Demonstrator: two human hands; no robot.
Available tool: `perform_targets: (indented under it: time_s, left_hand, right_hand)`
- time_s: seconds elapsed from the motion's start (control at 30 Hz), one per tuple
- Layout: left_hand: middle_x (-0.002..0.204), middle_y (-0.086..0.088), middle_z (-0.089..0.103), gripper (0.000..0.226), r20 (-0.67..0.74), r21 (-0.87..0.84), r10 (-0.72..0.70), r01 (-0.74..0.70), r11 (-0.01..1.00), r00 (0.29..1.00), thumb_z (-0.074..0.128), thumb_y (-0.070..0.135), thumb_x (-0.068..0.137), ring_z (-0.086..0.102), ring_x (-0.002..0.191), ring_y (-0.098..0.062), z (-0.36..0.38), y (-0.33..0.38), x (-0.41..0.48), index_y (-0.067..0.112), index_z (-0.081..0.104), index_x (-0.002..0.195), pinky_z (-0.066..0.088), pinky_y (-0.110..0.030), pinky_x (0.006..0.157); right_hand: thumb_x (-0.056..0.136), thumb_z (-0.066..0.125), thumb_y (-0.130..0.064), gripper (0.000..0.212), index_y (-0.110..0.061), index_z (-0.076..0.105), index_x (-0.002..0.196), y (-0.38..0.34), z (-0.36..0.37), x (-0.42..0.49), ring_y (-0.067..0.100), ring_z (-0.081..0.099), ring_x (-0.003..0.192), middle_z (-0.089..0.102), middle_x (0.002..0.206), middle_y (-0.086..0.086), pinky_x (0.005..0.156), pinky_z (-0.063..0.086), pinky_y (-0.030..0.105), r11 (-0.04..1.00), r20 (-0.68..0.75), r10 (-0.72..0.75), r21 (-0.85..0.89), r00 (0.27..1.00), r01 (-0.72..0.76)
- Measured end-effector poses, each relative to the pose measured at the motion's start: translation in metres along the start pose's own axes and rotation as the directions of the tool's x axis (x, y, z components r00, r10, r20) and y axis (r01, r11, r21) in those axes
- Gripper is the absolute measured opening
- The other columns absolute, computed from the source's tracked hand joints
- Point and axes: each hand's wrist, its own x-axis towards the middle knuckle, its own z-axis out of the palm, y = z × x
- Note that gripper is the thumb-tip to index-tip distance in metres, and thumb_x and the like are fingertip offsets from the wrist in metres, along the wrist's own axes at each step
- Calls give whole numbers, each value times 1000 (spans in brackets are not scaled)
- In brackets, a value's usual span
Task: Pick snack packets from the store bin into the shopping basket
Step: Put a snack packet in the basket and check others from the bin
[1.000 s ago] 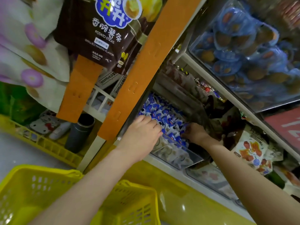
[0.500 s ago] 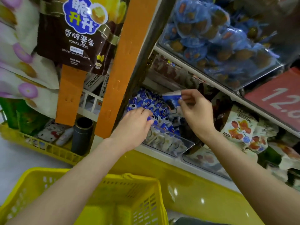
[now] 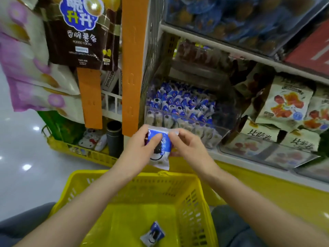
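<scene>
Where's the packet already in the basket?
Head view, low centre: the loose packet lies on the floor of the yellow basket, nearer its right wall, below the held packet pinched by the left hand and right hand.

Glossy pale floor (image 3: 19, 179) on the left reflects ceiling lights. White shelving (image 3: 229, 54) fills the right, beside orange, perhaps plastic, display strips (image 3: 132, 68).

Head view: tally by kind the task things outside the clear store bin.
Blue-and-white snack packets: 2, that one held by left hand and right hand, another lying in the basket
Yellow plastic shopping basket: 1
Total: 3
</scene>
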Motion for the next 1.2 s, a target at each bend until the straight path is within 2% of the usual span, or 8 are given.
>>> perform_targets:
  time_s: [0.13, 0.33, 0.67, 0.77, 0.87, 1.0, 1.1, 1.2]
  left_hand:
    - [88, -12, 65, 5, 31, 28, -97, 96, 995, 995, 56, 10, 90, 60, 74, -14, -3, -20, -13, 11, 55, 95, 47, -23, 64]
    - [75, -11, 62, 16, -84, -37, -211, 209, 977, 974, 56, 17, 91, 59, 67, -13, 1, -38, -16, 16, 55, 75, 46, -21, 54]
    - [87, -23, 64, 16, -26, -227, -412, 396, 890, 911, 55, 21, 91, 64, 80, -22, 8, -35, -27, 7, 56, 85, 53, -45, 73]
    - [93, -10, 71, 19, 72, -235, -475, 478, 846, 877, 62, 21, 87, 68, 77, -10, 7, -34, -32, 15, 55, 103, 54, -25, 59]
    - [97, -10, 70, 32, 71, -281, -489, 487, 827, 870, 68, 5, 81, 69, 81, -15, 5, -35, -38, 12, 55, 108, 58, -27, 62]
    - [85, -4, 73, 12, -118, -339, -410, 351, 873, 904, 64, 7, 84, 69, 75, -11, -2, -35, -38, 11, 64, 95, 56, -22, 62]
    - [82, 0, 72, 6, -274, -272, -357, 284, 919, 893, 63, 16, 86, 66, 76, -9, -9, -41, -35, 16, 67, 90, 54, -23, 66]
    - [76, 3, 69, 7, -294, -122, -221, 193, 974, 930, 61, 15, 87, 62, 68, -1, -13, -43, -35, 17, 67, 83, 49, -14, 58]
  right_hand:
    - [89, 57, -7, 14, -14, 60, 78, 23, 10, -2, -4, 57, 57, 60, 62, -8, 53, 49, 14, 999, 18, 11, 32, 1000, -12]
    - [84, 65, -10, 8, -17, 67, 79, 46, 17, 7, 15, 61, 75, 68, 77, 5, 75, 53, 43, 999, 24, 5, -33, 1000, -5]
    - [83, 67, -25, 5, -20, 67, 85, 51, 9, -4, -1, 49, 76, 54, 79, -16, 66, 40, 15, 678, 91, -427, -626, 900, 385]
    - [84, 65, -20, 6, -23, 63, 79, 50, 7, -5, 2, 56, 73, 59, 75, -15, 67, 46, 18, 821, -36, -319, -509, 947, 257]
    - [88, 60, -12, 17, -22, 56, 75, 45, 5, -1, 12, 62, 65, 60, 73, -6, 56, 55, 28, 986, -179, -50, -167, 983, 20]
    - [91, 53, -5, 8, -10, 50, 87, 42, 5, -2, 10, 61, 65, 55, 83, 7, 50, 56, 23, 984, -138, 152, 115, 979, -137]
    - [86, 58, 1, 24, -11, 44, 102, 48, 11, -10, 8, 61, 59, 55, 71, 2, 52, 55, 27, 974, 7, 224, 39, 974, -224]
    - [81, 68, -8, 40, -21, 40, 107, 57, 15, -18, 14, 63, 81, 65, 94, 4, 67, 52, 23, 954, 142, 193, -259, 971, -152]
